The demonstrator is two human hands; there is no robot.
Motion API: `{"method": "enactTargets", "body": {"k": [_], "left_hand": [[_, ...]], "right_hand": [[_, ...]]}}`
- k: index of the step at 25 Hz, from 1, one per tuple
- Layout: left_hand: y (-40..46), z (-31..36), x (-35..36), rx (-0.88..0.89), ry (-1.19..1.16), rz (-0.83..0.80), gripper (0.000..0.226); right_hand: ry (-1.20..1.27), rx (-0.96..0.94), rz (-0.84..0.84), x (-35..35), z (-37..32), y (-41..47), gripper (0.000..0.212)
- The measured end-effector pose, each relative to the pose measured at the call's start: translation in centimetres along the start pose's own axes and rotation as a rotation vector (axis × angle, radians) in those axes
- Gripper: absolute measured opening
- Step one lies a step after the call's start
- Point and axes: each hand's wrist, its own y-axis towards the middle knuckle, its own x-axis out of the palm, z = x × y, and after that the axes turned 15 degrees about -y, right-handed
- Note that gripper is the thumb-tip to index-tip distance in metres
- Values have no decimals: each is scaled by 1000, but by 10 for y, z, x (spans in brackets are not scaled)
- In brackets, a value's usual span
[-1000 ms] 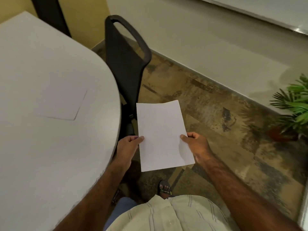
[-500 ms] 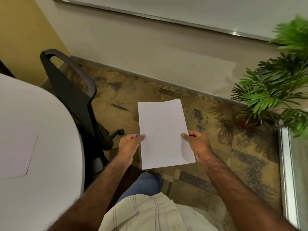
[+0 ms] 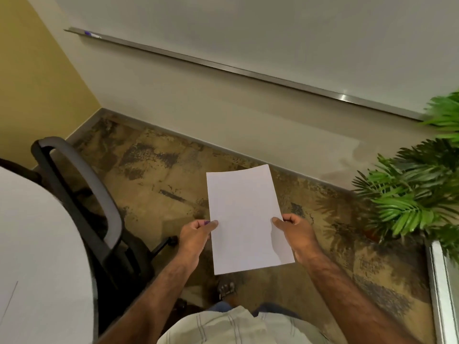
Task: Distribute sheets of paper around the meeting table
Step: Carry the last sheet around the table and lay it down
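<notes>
Both hands carry the paper (image 3: pixel 244 219) out over the floor, right of the meeting table (image 3: pixel 42 256): left hand (image 3: pixel 196 232) and right hand (image 3: pixel 295 232) pinch its opposite edges, thumbs on top. Best keep it flat, walking round to the table's next place.

Table (image 3: pixel 37 256) cut off at left edge, plant (image 3: pixel 417 194) blurred and cropped at right.

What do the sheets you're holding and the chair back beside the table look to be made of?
Sheets: plain white matte paper; the far edge bows slightly, and both hands pinch the sides. Whether it is one sheet or several, I cannot tell. Chair back: a dark frame, probably plastic, with a dull sheen along its rim.
</notes>
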Motion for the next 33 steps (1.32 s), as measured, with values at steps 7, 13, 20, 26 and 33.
{"method": "enactTargets", "body": {"k": [7,13,20,26,33], "left_hand": [[59,52,32,-3,-72,79,18],[116,101,67,7,-95,206,16],[175,158,100,-1,-130,348,20],[209,200,109,28,-277,399,16],[288,253,67,54,-390,490,19]], "right_hand": [[-33,-22,-73,8,-76,78,10],[-111,-67,-183,21,-138,169,13],[-200,-159,-348,34,-216,261,14],[-290,-197,-406,68,-276,321,23],[-405,-267,-496,163,-364,378,24]]}}
